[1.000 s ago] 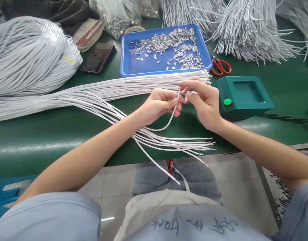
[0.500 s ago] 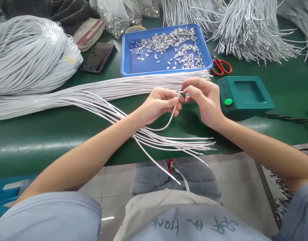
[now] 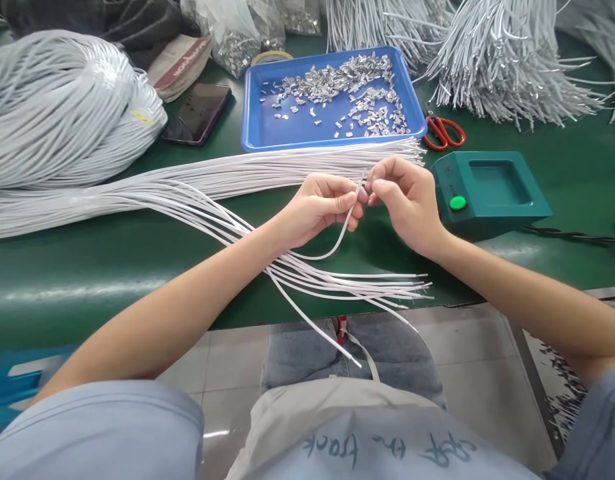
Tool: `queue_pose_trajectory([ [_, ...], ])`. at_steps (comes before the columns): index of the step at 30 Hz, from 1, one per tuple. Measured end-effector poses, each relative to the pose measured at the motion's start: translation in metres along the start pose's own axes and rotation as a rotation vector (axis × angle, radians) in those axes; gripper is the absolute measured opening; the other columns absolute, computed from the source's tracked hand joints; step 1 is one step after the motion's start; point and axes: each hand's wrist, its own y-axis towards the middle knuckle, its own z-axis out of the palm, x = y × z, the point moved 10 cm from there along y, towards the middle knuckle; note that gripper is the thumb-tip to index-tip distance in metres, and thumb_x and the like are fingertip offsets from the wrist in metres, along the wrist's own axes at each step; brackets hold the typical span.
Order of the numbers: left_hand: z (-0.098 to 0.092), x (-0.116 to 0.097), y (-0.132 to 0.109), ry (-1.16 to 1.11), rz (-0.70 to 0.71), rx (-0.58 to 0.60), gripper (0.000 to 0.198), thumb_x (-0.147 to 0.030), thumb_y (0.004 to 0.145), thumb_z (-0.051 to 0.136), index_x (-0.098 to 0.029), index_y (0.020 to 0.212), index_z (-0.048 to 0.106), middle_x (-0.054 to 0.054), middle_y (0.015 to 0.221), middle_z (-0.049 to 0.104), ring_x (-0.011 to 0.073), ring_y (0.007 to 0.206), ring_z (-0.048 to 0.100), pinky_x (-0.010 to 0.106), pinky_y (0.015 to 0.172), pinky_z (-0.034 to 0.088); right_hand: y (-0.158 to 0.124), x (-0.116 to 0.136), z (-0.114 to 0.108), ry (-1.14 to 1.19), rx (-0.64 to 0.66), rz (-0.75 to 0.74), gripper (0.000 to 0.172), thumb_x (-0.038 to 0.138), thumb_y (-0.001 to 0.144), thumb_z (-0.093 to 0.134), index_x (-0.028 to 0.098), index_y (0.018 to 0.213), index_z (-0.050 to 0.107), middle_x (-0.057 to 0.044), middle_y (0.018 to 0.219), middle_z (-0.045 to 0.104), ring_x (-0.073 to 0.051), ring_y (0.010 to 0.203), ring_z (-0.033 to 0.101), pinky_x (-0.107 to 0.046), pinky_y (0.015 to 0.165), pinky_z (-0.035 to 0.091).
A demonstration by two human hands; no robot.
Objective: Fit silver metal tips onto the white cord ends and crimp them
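Note:
My left hand (image 3: 323, 208) pinches a white cable (image 3: 343, 230) near its end, which points up between thumb and fingers. Just right of that end, my right hand (image 3: 401, 200) has its fingers curled together; whatever they hold, if anything, is too small to make out. Several loose white cables (image 3: 332, 283) run under my left forearm, their stripped ends toward the table's front edge. Behind my hands lies a thick bundle of white cables (image 3: 247, 172).
A blue tray (image 3: 250, 127) holds small metal pieces. Red-handled scissors (image 3: 445, 133) and a green device (image 3: 487, 200) stand right. A phone (image 3: 198, 115) and large cable coil (image 3: 62, 107) lie left; more bundled wires (image 3: 502, 60) lie at the back right.
The fingers of my right hand have drawn closer together beside the cable end. My left hand has stayed in place with the cable.

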Motion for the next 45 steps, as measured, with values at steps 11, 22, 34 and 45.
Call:
queue_pose_trajectory([
  [11,0.000,0.001,0.000,0.018,0.012,0.017,0.035,-0.043,0.063,0.089,-0.014,0.073,0.073,0.001,0.065,0.068,0.0109,0.055,0.064,0.021,0.054,0.057,-0.003,0.008,0.004,-0.058,0.038,-0.043,0.013,0.029,0.087,0.063,0.023,0.076,0.059,0.002,0.072,0.062,-0.011,0.067,0.059,-0.026,0.058,0.049],
  [22,-0.012,-0.008,-0.002,0.146,0.108,-0.171,0.043,-0.047,0.059,0.090,-0.012,0.074,0.070,0.001,0.065,0.068,0.0096,0.051,0.063,0.020,0.049,0.054,-0.002,0.012,0.002,-0.124,0.035,-0.085,0.031,0.048,0.093,0.055,0.021,0.077,0.062,-0.002,0.079,0.065,-0.012,0.070,0.058,-0.025,0.055,0.047],
  [34,-0.010,-0.021,-0.005,0.241,0.224,-0.235,0.047,-0.048,0.049,0.093,-0.012,0.066,0.068,-0.001,0.055,0.064,0.0101,0.050,0.062,0.020,0.050,0.053,-0.004,0.030,0.002,-0.380,0.008,-0.301,0.013,0.020,0.086,0.057,0.022,0.073,0.059,-0.002,0.074,0.061,-0.014,0.072,0.055,-0.029,0.057,0.043],
  [45,0.001,-0.032,-0.010,0.446,0.267,-0.117,0.034,-0.049,0.075,0.077,-0.016,0.072,0.068,0.002,0.064,0.065,0.0137,0.055,0.061,0.029,0.058,0.051,0.001,0.019,0.002,-0.125,0.065,-0.074,0.019,0.027,0.081,0.059,0.022,0.065,0.049,0.000,0.063,0.049,-0.012,0.060,0.042,-0.027,0.053,0.033],
])
